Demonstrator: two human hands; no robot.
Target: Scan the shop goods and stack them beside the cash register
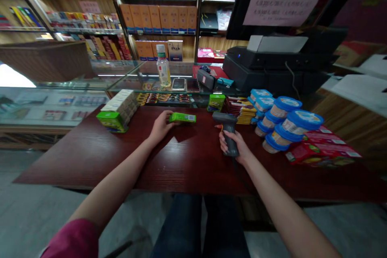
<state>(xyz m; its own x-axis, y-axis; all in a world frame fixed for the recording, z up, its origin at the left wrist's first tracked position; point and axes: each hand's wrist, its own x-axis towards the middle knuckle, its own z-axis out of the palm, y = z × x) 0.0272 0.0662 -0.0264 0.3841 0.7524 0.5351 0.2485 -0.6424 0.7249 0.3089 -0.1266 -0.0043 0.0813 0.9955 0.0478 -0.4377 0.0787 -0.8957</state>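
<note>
My left hand [160, 127] grips one end of a small green box [182, 118] with a barcode label, held just above the dark red counter [187, 161]. My right hand [234, 145] is wrapped round the handle of a grey barcode scanner [226, 127], whose head points left toward the green box. The two hands are about a hand's width apart over the middle of the counter.
More green boxes [111, 120] and a white carton stack [121, 102] lie at the left. Blue-lidded tubs [284, 123] and red packets [320, 149] sit at the right. Behind are a glass case [121, 80] with a bottle [163, 66] and phone [178, 84], and a black printer [266, 64].
</note>
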